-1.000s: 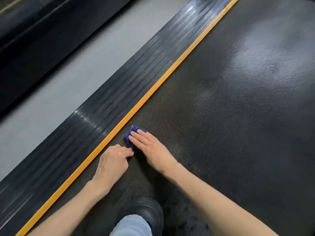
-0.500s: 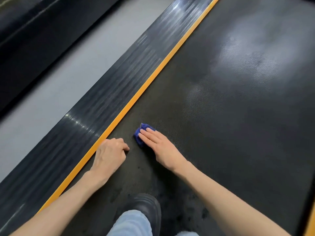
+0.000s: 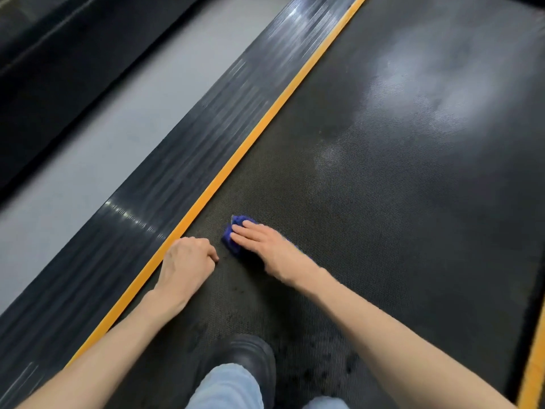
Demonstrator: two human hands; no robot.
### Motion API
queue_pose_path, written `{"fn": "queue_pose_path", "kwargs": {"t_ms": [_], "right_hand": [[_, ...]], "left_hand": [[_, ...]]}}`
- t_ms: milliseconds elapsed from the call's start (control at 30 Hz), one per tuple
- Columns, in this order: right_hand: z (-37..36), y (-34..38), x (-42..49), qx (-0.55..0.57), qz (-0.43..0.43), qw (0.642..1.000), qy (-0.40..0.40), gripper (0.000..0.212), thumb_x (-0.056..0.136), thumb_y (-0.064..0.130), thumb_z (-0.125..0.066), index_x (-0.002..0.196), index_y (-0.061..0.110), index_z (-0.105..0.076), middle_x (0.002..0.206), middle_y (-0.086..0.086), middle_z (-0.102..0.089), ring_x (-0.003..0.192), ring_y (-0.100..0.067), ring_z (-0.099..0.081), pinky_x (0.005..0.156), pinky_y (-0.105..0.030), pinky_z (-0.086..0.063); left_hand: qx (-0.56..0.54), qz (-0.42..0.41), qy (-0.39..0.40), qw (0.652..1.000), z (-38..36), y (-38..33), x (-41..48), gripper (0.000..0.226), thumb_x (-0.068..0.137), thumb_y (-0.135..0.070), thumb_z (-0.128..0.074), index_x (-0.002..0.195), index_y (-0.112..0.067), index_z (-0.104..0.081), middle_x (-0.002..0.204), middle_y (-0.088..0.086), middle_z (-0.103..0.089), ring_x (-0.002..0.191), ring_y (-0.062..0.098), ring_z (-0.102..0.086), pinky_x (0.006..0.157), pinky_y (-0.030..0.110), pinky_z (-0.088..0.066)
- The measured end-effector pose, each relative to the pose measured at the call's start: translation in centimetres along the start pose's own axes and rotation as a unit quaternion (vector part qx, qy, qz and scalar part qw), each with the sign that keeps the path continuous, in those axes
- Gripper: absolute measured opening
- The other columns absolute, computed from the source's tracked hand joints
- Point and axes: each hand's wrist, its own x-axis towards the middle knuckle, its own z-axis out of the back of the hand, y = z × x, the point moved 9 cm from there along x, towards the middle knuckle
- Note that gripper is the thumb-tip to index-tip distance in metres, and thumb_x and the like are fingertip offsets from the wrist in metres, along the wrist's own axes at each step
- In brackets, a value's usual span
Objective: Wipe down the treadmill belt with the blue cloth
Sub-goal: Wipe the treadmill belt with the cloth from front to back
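Right hand [image 3: 267, 245], fingers straight and together, presses blue cloth [image 3: 233, 236] onto treadmill belt [image 3: 398, 231]; left hand [image 3: 187, 261] rests curled, holding nothing; the small cloth may slip from under the flat palm.

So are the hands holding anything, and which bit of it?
Nothing is truly gripped. The right hand lies flat with straight fingers on top of the blue cloth, pressing it onto the treadmill belt. The left hand is curled, holding nothing.
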Motion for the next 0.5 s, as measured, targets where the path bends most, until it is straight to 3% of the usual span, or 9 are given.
{"fn": "queue_pose_path", "kwargs": {"t_ms": [67, 167, 233, 267, 333, 400, 467, 500], "right_hand": [[3.0, -4.9, -2.4, -0.006, -0.054, 0.993, -0.102, 0.07, 0.066, -0.013, -0.052, 0.134, 0.002, -0.046, 0.142, -0.016, -0.042, 0.134, -0.034, -0.035, 0.112, -0.041, -0.024], [7.9, -13.9, -9.6, -0.005, -0.308, 0.909, -0.279, 0.07, 0.071, -0.012, -0.061, 0.137, 0.002, -0.041, 0.146, -0.014, -0.036, 0.138, -0.031, -0.028, 0.115, -0.033, -0.016], [8.3, -14.5, -10.6, 0.001, -0.389, 0.867, -0.311, 0.068, 0.074, -0.012, -0.055, 0.138, 0.003, -0.039, 0.145, -0.013, -0.037, 0.137, -0.029, -0.028, 0.116, -0.036, -0.017], [8.3, -13.2, -9.6, 0.001, -0.378, 0.87, -0.316, 0.063, 0.071, -0.012, -0.053, 0.131, 0.003, -0.045, 0.137, -0.013, -0.044, 0.129, -0.029, -0.037, 0.112, -0.042, -0.027], [6.2, -8.8, -6.0, -0.004, -0.285, 0.924, -0.254, 0.063, 0.063, -0.01, -0.056, 0.124, 0.005, -0.049, 0.128, -0.012, -0.049, 0.118, -0.03, -0.045, 0.104, -0.049, -0.037], [1.3, -2.7, -2.8, -0.035, -0.133, 0.982, -0.129, 0.079, 0.062, -0.01, -0.062, 0.137, 0.004, -0.041, 0.145, -0.014, -0.038, 0.135, -0.031, -0.034, 0.115, -0.044, -0.018], [-1.6, 0.6, -2.3, -0.062, -0.025, 0.997, -0.049, 0.082, 0.071, -0.004, -0.062, 0.144, 0.009, -0.028, 0.152, -0.008, -0.025, 0.142, -0.024, -0.019, 0.114, -0.033, -0.003], [-1.1, 0.2, -2.7, -0.07, -0.009, 0.996, -0.055, 0.082, 0.072, -0.003, -0.062, 0.145, 0.011, -0.026, 0.153, -0.006, -0.024, 0.142, -0.022, -0.018, 0.114, -0.031, -0.002]], "left_hand": [[0.0, -0.005, -0.002, 1.0, 0.3, -0.4, 0.1, 0.027, 0.078, 0.0, -0.055, 0.079, -0.017, -0.076, 0.081, 0.0, -0.073, 0.082, 0.019, -0.065, 0.08, 0.029, -0.05], [0.01, -0.064, -0.039, 0.997, 0.8, -1.9, 0.3, 0.03, 0.07, 0.006, -0.057, 0.075, -0.017, -0.076, 0.077, -0.001, -0.073, 0.073, 0.022, -0.066, 0.071, 0.031, -0.052], [0.008, -0.104, -0.059, 0.993, 0.7, -3.2, 0.2, 0.033, 0.067, 0.009, -0.059, 0.081, -0.015, -0.077, 0.084, -0.002, -0.073, 0.075, 0.021, -0.066, 0.073, 0.035, -0.055], [0.009, -0.12, -0.065, 0.991, 0.6, -3.8, 0.2, 0.033, 0.066, 0.01, -0.061, 0.082, -0.015, -0.077, 0.088, -0.001, -0.074, 0.077, 0.022, -0.066, 0.075, 0.037, -0.055], [0.019, -0.135, -0.067, 0.988, 0.1, -4.7, 0.2, 0.033, 0.064, 0.009, -0.064, 0.083, -0.014, -0.077, 0.092, 0.001, -0.074, 0.079, 0.022, -0.067, 0.077, 0.038, -0.055], [0.035, -0.13, -0.067, 0.989, -0.4, -4.8, 0.4, 0.032, 0.061, 0.008, -0.066, 0.081, -0.015, -0.077, 0.09, 0.001, -0.073, 0.076, 0.022, -0.066, 0.073, 0.036, -0.054], [0.04, -0.12, -0.066, 0.99, -0.6, -4.5, 0.3, 0.028, 0.061, 0.008, -0.067, 0.075, -0.015, -0.076, 0.08, 0.001, -0.072, 0.069, 0.021, -0.064, 0.067, 0.034, -0.053], [0.035, -0.119, -0.065, 0.99, -0.6, -4.4, 0.2, 0.027, 0.062, 0.008, -0.068, 0.073, -0.014, -0.076, 0.078, 0.001, -0.072, 0.067, 0.02, -0.063, 0.065, 0.034, -0.053]]}}
